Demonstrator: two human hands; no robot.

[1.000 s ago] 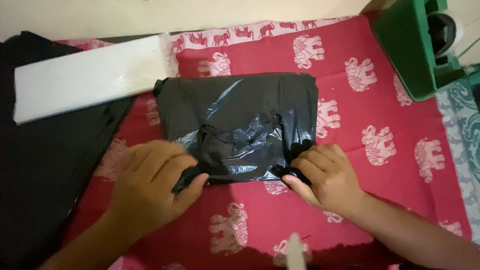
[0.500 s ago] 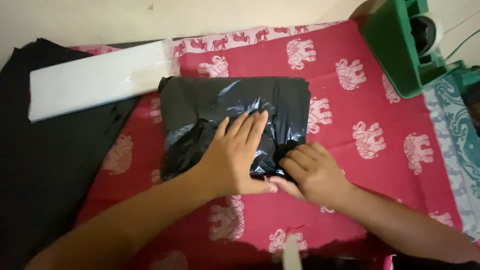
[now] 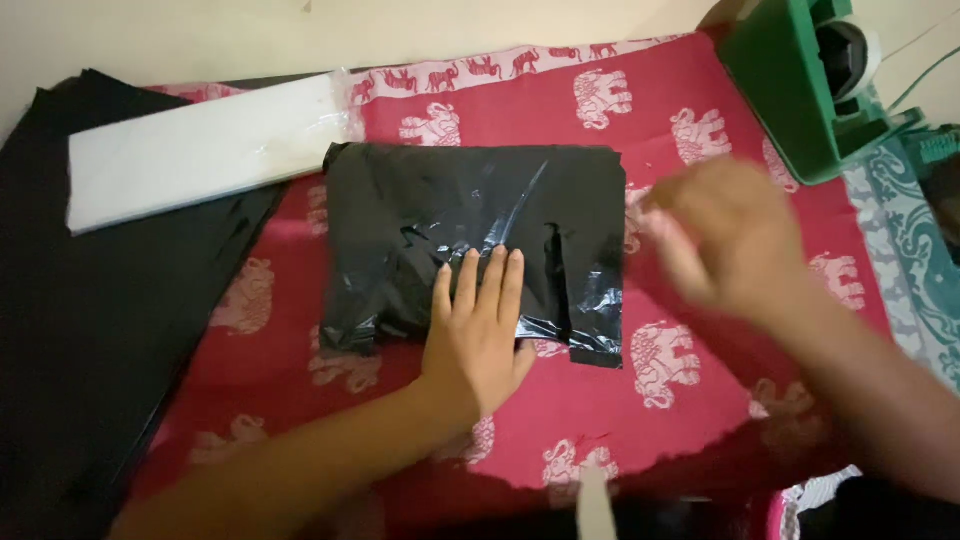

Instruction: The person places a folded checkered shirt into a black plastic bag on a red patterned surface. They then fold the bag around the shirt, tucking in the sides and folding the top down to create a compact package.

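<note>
A black plastic-wrapped parcel lies flat on a red cloth with white elephant prints. My left hand presses palm-down on the parcel's near edge, fingers together and pointing away from me. My right hand is in the air to the right of the parcel, blurred by motion, fingers spread and holding nothing. It hangs between the parcel and a green tape dispenser at the far right.
A white flat packet lies at the far left, partly on a stack of black sheets covering the left side. A teal patterned cloth shows at the right edge. A pale strip sticks up at the bottom.
My left hand moved from the parcel's left corner onto its near middle and now presses flat. My right hand let go of the parcel's near edge and swung up to the right.
</note>
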